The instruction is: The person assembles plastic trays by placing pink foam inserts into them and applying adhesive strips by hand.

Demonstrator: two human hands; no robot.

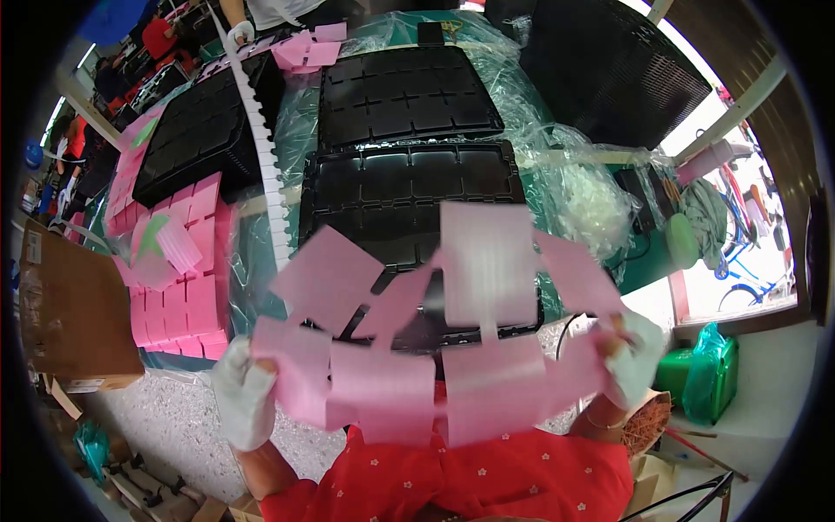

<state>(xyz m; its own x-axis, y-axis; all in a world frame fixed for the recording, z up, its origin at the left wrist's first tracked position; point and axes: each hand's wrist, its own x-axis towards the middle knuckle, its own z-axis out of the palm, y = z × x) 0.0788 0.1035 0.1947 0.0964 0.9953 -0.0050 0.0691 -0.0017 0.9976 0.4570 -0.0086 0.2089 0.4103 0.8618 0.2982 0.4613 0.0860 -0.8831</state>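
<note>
Stretched between my two white-gloved hands is a pink foam sheet, cut into linked square panels and blurred by motion. My left hand grips its left edge, thumb on top. My right hand pinches the opposite edge. The sheet hangs in front of and partly over a black plastic tray with moulded compartments, hiding the tray's near part. Just beyond lies a second black tray.
Left are stacked pink foam sheets, a pile of black trays and a white notched strip. Clear plastic film covers the table's right. A cardboard box stands left, a green bin right. Another person's gloved hand is far left.
</note>
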